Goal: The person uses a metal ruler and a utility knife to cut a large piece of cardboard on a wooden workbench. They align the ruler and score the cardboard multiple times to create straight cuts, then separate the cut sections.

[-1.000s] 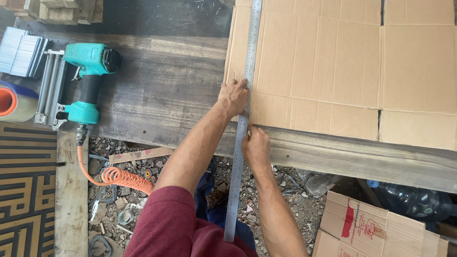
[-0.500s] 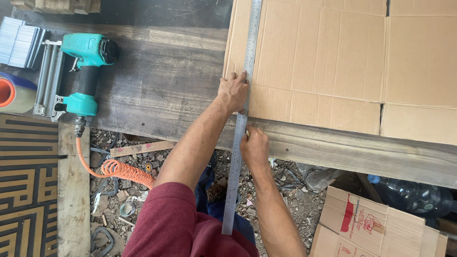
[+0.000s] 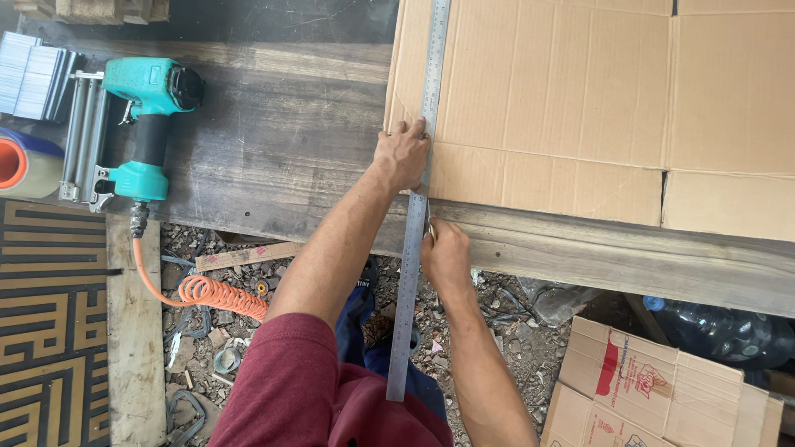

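1. A long steel ruler (image 3: 418,194) lies lengthwise across a flattened sheet of corrugated cardboard (image 3: 563,99). It runs from the top of the view, down over the sheet's near edge, and out past the bench into the air above the person's lap.
2. The left hand (image 3: 403,156) presses flat on the ruler's left side, fingers spread narrow and bearing down on both the steel and the cardboard, pinning the straightedge.
3. The right hand (image 3: 445,252) is curled into a loose fist just right of the ruler, at the bench's near edge below the sheet. Something small and thin seems to poke from it towards the ruler, a blade or a pencil; I cannot tell which.
4. As far as I can judge, the ruler is already lined up, but I see no line or cut beside it, so the stroke looks yet to be made.
5. The cardboard rests on a dark, worn wooden workbench (image 3: 273,141), covering its right part.
6. Well to the left on the bench sits a teal pneumatic nail gun (image 3: 141,124), its orange coiled air hose (image 3: 211,291) dropping to the rubble-strewn ground (image 3: 513,331).
7. At lower right stands a printed cardboard box (image 3: 654,389), well apart from the hands.
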